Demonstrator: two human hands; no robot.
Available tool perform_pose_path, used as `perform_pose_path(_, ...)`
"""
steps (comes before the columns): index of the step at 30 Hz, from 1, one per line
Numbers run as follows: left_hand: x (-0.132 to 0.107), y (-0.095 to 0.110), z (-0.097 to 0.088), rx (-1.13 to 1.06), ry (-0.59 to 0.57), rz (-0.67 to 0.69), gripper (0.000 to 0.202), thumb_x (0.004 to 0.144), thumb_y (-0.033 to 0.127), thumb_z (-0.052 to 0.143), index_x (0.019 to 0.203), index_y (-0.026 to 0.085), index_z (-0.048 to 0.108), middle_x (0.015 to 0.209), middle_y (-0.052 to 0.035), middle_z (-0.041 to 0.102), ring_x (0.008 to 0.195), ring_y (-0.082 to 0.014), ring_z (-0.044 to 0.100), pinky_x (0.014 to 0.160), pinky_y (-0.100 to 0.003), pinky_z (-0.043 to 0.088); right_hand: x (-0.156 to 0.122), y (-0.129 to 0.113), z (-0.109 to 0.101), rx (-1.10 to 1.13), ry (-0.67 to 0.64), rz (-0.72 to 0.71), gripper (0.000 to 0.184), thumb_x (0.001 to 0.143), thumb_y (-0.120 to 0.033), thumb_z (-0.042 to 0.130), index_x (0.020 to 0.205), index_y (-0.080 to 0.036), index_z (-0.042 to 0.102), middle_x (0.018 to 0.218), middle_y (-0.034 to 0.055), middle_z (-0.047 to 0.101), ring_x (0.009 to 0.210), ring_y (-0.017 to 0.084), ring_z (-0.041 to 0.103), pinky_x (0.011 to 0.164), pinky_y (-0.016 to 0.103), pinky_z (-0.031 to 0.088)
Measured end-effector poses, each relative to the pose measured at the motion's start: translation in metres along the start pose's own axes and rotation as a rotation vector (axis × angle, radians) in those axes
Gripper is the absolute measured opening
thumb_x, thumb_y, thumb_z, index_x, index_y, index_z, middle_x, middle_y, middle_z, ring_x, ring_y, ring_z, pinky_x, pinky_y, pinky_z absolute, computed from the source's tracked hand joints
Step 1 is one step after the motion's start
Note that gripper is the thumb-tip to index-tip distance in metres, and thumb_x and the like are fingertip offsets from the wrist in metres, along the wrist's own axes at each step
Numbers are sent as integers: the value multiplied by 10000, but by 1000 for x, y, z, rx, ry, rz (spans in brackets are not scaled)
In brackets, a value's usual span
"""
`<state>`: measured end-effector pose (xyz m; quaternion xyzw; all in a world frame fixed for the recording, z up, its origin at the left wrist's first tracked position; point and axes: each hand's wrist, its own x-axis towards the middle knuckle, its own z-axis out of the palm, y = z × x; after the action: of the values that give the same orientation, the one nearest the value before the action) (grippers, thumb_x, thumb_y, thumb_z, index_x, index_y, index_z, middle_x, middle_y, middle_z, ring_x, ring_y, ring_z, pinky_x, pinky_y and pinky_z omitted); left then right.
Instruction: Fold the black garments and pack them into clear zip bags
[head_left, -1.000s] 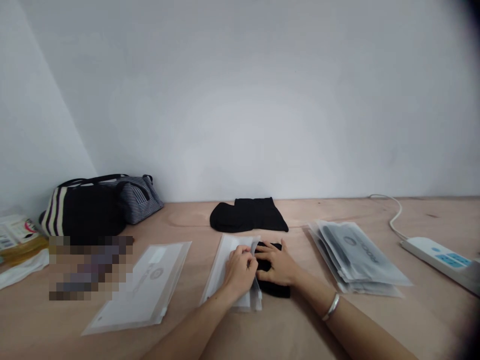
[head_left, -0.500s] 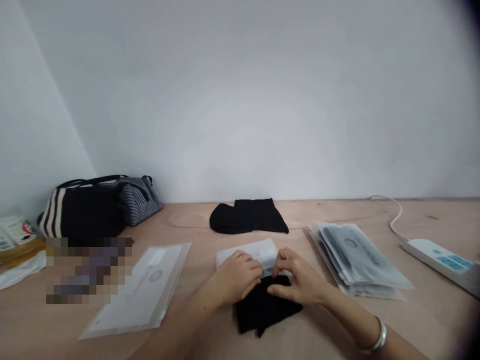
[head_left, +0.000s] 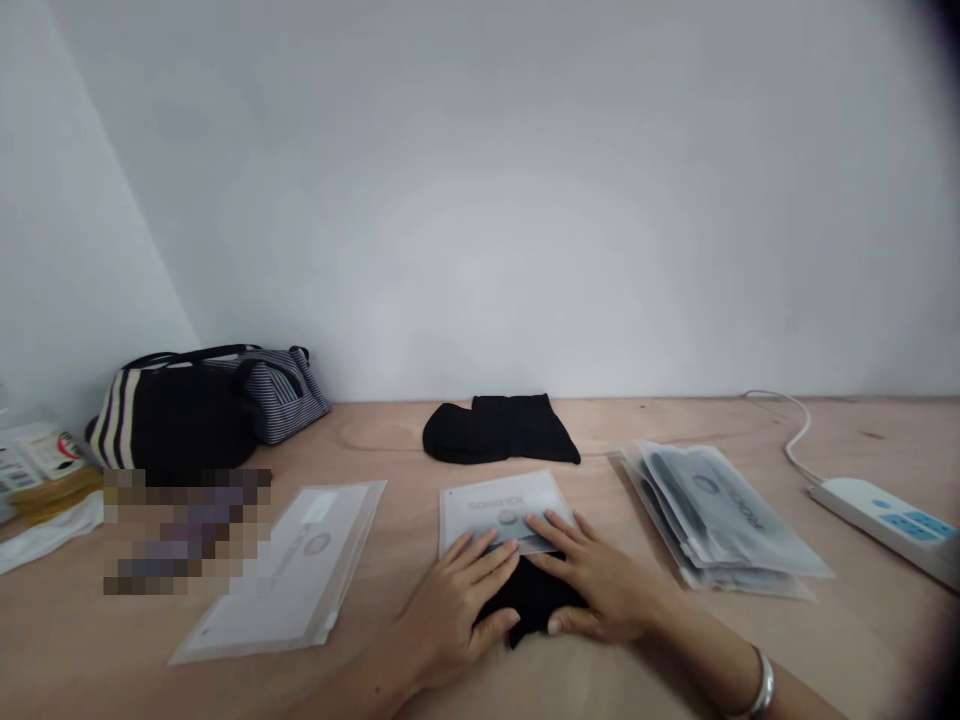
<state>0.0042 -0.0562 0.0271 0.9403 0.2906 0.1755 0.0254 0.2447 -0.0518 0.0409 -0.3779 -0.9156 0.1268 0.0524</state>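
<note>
A translucent zip bag [head_left: 480, 500] with printed lettering lies at the middle of the table, its opening toward me. Black cloth [head_left: 534, 590], perhaps a sock, sticks out of the near end, and a dark part of it shows faintly through the plastic. My left hand [head_left: 469, 600] lies flat with spread fingers over the left side of the bag and cloth. On the right side, my right hand [head_left: 600, 575] rests the same way, fingers spread across the bag's edge. The palms partly hide the cloth.
Black folded cloth pieces [head_left: 502, 430] lie near the wall. A stack of filled zip bags [head_left: 727, 510] is at right, beside a white power strip [head_left: 885, 515]. A flat zip bag [head_left: 285, 580] lies at left, with a black striped bag [head_left: 180, 420] behind it.
Both hands have gone from bent fingers at the bag's opening to lying flat on it. More of the black cloth is now inside the bag, and less sticks out toward me.
</note>
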Motion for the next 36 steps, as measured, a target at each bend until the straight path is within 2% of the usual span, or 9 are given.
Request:
perform_pose_path(6, 2, -8, 3, 59, 163, -37, 312, 888, 327, 407, 1175, 253, 503, 1172, -16, 566, 1115, -211, 478, 919, -410, 393, 9, -5, 5, -49, 127, 94, 430, 843, -429, 408, 1201, -207, 496, 1380, 47, 297, 1243, 259, 290, 1023, 416, 260)
perform_pose_path(11, -1, -7, -4, 120, 96, 32, 540, 773, 546, 492, 1209, 227, 476, 1229, -57, 514, 1128, -290, 453, 932, -494, 354, -2, 2, -1, -42, 31, 22, 698, 746, -533, 505, 1328, -200, 312, 1418, 46, 188, 1265, 290, 220, 1017, 407, 285)
perform_pose_path(16, 4, -7, 9, 174, 246, 3, 305, 837, 279, 475, 1127, 212, 540, 1131, -33, 594, 1019, -224, 545, 851, -395, 438, 1, 6, 6, -98, 123, 32, 483, 841, -316, 425, 1309, -217, 350, 1390, 24, 274, 1240, 245, 296, 1013, 380, 299)
perform_pose_path(20, 7, -9, 13, 229, 348, 39, 292, 841, 214, 452, 1117, 187, 543, 1108, -53, 604, 959, -201, 573, 784, -357, 473, 3, 9, 7, -79, 212, -11, 459, 831, -318, 457, 1277, -222, 397, 1366, 48, 328, 1172, 228, 409, 972, 365, 360)
perform_pose_path(23, 6, -11, 11, 256, 314, 37, 315, 835, 220, 461, 1138, 169, 528, 1141, -71, 578, 986, -221, 552, 801, -384, 469, -2, 10, 3, -66, 198, -71, 566, 783, -352, 526, 1300, -194, 360, 1380, 74, 295, 1208, 241, 356, 985, 358, 348)
perform_pose_path(25, 6, -12, 11, 265, 291, 35, 313, 838, 217, 456, 1137, 161, 528, 1152, -78, 570, 1006, -232, 536, 819, -400, 459, -4, 10, 3, -88, 218, -86, 534, 791, -302, 515, 1292, -184, 373, 1371, 78, 312, 1222, 232, 334, 999, 354, 331)
perform_pose_path(28, 6, -13, 10, 254, 310, 36, 288, 853, 200, 430, 1118, 165, 539, 1124, -73, 589, 988, -219, 545, 825, -392, 451, -3, 8, 5, -170, 293, -74, 413, 819, -214, 460, 1231, -189, 453, 1324, 66, 396, 1169, 217, 414, 966, 349, 370)
perform_pose_path(31, 7, -11, 8, 236, 326, 33, 291, 862, 196, 418, 1129, 167, 530, 1125, -73, 589, 972, -208, 555, 801, -370, 453, 2, 7, 10, -267, 402, -56, 318, 835, -218, 453, 1140, -187, 537, 1247, 64, 490, 1076, 232, 505, 882, 368, 424)
perform_pose_path(36, 9, -10, 8, 212, 385, 100, 257, 866, 185, 426, 1079, 190, 569, 1040, -50, 635, 897, -177, 583, 741, -321, 463, 12, 8, 21, -281, 641, -104, 198, 849, -201, 453, 889, -202, 648, 1000, 52, 654, 879, 172, 607, 739, 315, 436)
